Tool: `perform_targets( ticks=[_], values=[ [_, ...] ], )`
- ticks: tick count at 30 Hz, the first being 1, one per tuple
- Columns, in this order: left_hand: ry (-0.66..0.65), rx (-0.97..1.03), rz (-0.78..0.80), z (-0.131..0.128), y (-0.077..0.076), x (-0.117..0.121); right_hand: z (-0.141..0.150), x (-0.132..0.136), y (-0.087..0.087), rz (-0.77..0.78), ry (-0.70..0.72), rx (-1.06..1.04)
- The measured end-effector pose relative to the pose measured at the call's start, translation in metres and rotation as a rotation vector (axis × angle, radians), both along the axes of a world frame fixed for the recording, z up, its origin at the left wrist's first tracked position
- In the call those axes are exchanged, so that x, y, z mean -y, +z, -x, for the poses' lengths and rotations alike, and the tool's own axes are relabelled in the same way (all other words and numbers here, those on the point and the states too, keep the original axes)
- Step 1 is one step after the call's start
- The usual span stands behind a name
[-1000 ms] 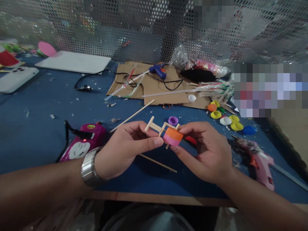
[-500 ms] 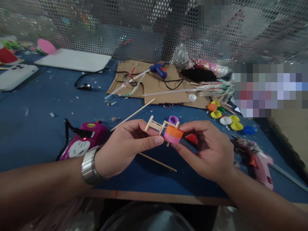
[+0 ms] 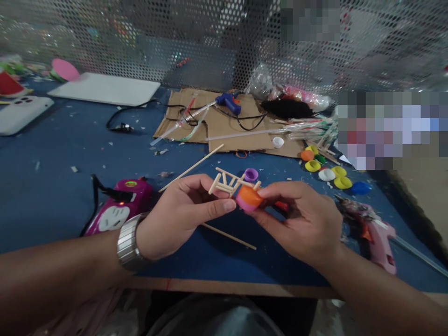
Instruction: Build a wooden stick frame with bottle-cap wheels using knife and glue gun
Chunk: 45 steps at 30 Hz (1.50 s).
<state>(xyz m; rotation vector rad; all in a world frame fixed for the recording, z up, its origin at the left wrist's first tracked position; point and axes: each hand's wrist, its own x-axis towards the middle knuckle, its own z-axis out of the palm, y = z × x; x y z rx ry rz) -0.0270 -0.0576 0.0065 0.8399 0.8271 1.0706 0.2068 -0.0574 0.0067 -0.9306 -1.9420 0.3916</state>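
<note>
Stick frame (image 3: 224,188) is pinched by left hand (image 3: 187,212), cap (image 3: 249,198) by right hand (image 3: 304,219), green label (image 3: 131,183) seemingly illegible

The little stick frame (image 3: 223,187) is pale bare wood, matt and smooth, and the loose stick (image 3: 191,167) beyond it matches. The orange-and-pink piece (image 3: 249,198) looks like smooth plastic with a soft sheen. Near left, the watch band (image 3: 129,241) is polished metal, and the magenta socket box (image 3: 130,208) glossy plastic. The pink glue gun (image 3: 382,242) on the right is plastic (its nozzle looks rough and grimy). Farther off lie matt brown cardboard (image 3: 241,128) and a crinkly, shiny clear bag (image 3: 261,80) before perforated metal mesh (image 3: 196,56).
</note>
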Motion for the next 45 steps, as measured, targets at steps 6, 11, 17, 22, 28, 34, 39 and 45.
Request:
perform_targets(
  ticks=[6,11,17,22,28,34,39,45],
  values=[
    [0.037,-0.094,-0.067,0.001,-0.001,-0.001,-0.001,0.001,0.004,-0.045,0.038,0.035],
    [0.044,-0.12,-0.098,0.003,-0.003,-0.002,-0.003,0.001,0.008,-0.03,0.086,0.075],
    [0.067,-0.151,-0.117,0.002,-0.004,-0.003,-0.003,-0.003,0.003,-0.031,0.077,0.054],
    [0.042,-0.152,-0.136,0.002,-0.004,-0.004,-0.002,-0.008,-0.004,0.017,0.087,0.001],
    [0.016,-0.249,-0.196,0.002,-0.005,-0.005,-0.001,-0.01,-0.006,0.061,0.112,0.01],
    [0.035,-0.341,-0.263,-0.001,-0.003,-0.009,0.0,-0.01,-0.009,0.149,0.074,0.019],
    [0.061,-0.474,-0.321,-0.003,-0.007,-0.012,-0.003,-0.015,-0.013,0.177,0.111,0.124],
    [0.12,-0.671,-0.424,-0.003,-0.017,-0.019,-0.007,-0.019,-0.009,0.292,0.124,0.425]
  ],
)
